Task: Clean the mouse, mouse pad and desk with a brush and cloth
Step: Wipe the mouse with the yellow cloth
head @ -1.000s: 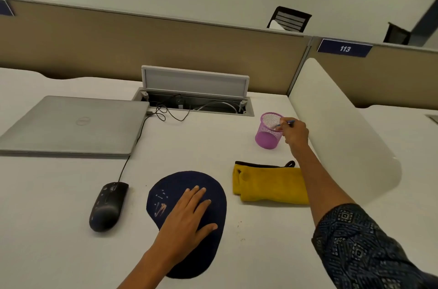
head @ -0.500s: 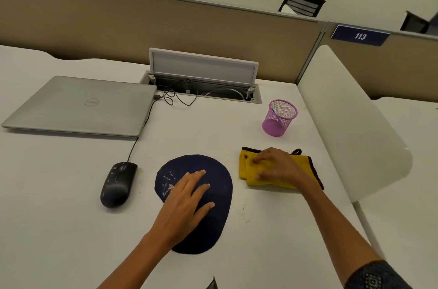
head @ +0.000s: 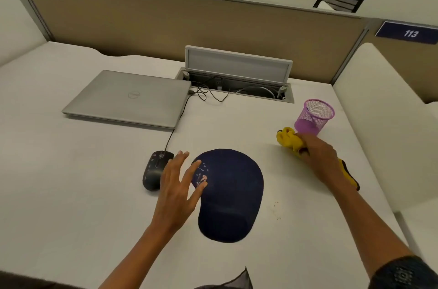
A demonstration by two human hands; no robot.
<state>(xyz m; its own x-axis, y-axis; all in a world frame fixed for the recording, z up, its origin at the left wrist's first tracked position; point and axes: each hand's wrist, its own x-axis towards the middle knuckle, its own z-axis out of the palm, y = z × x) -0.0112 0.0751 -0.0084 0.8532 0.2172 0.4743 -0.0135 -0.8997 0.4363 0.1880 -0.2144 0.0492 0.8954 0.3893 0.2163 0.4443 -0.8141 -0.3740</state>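
Observation:
A dark blue mouse pad (head: 231, 194) with a wrist rest lies on the white desk (head: 94, 182). A black wired mouse (head: 152, 171) sits just left of it. My left hand (head: 176, 188) hovers with spread fingers between the mouse and the pad's left edge, holding nothing. My right hand (head: 320, 158) grips a bunched yellow cloth (head: 289, 139) with a dark trim, lifted just off the desk right of the pad. A brush is inside the purple mesh cup (head: 314, 117), barely visible.
A closed silver laptop (head: 128, 98) lies at the back left, its cable running to the mouse. An open cable hatch (head: 237, 82) sits behind. A white divider (head: 379, 122) borders the right side. Small crumbs (head: 276, 208) speckle the desk right of the pad.
My right hand left the purple cup, came down on the flat yellow cloth, then bunched it up and lifted it. My left hand slid off the pad toward the mouse.

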